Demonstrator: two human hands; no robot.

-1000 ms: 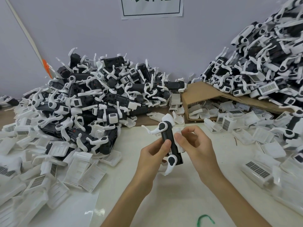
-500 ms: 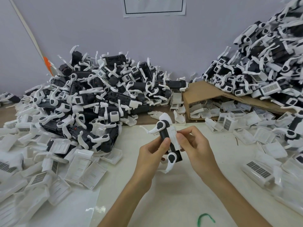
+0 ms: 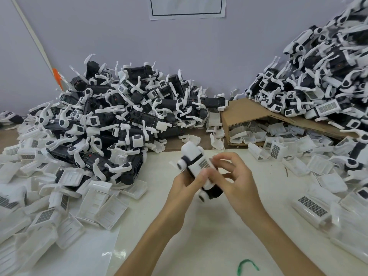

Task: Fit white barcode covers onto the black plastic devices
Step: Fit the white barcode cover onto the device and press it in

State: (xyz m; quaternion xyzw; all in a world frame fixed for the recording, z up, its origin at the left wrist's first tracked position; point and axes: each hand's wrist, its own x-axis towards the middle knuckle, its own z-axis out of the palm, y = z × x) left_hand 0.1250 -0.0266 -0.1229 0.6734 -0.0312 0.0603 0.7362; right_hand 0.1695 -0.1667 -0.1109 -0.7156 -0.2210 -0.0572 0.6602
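- Lavender wall (image 3: 119,36) stands behind your counter (image 3: 199,236), with a paper sign (image 3: 187,6) taped at the top edge of the view.
- Your left hand (image 3: 185,190) grips the black device (image 3: 214,193) from below. Its fingers curl round the body, and its thumb lies on the white barcode cover (image 3: 196,166).
- Your right hand (image 3: 237,182) pinches the right edge of that cover between thumb and forefinger. Its other fingers (image 3: 232,156) arch loosely above.
- The cover lies along the device's upper face with the barcode up. You hold both tilted just above the middle of the counter.
- Blur hides whether the cover is fully seated.
- On your left, a heap of devices (image 3: 119,116) is piled against the wall.
- On your right, a second heap (image 3: 318,86) rests on a flattened cardboard box (image 3: 249,110).
- Loose covers (image 3: 99,202) lie scattered round both heaps, and some sit under the cardboard.
- Near your edge of the counter lies a green loop (image 3: 247,265).
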